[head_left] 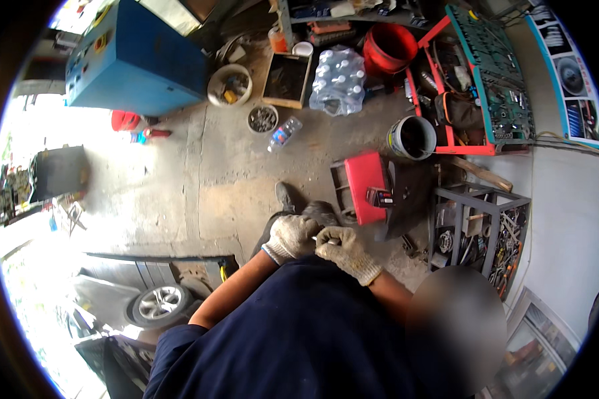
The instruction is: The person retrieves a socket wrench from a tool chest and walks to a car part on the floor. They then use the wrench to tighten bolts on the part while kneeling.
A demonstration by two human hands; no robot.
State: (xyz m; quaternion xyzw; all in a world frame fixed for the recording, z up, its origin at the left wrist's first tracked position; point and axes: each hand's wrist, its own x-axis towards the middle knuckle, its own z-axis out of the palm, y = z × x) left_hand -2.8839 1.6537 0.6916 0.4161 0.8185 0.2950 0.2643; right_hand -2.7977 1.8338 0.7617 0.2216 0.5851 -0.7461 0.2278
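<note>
Both of my hands wear pale knit work gloves and meet close together in front of my dark blue shirt. My left hand (291,236) is closed, its fingers curled toward the right one. The fingers of my right hand (344,249) are bent in a pinch. A small whitish bit shows between the two gloves, too small to name. Just beyond the hands lies a dark rounded shape (321,214) that I cannot make out. One grey shoe (285,197) of mine stands on the concrete floor.
A red-topped seat (366,187) with a small dark box (380,197) stands right. Ahead are a bottle (285,133), a bowl of small parts (263,119), shrink-wrapped bottles (338,81) and a bucket (411,137). A tool rack (479,223) stands right; a car wheel (160,303) lower left.
</note>
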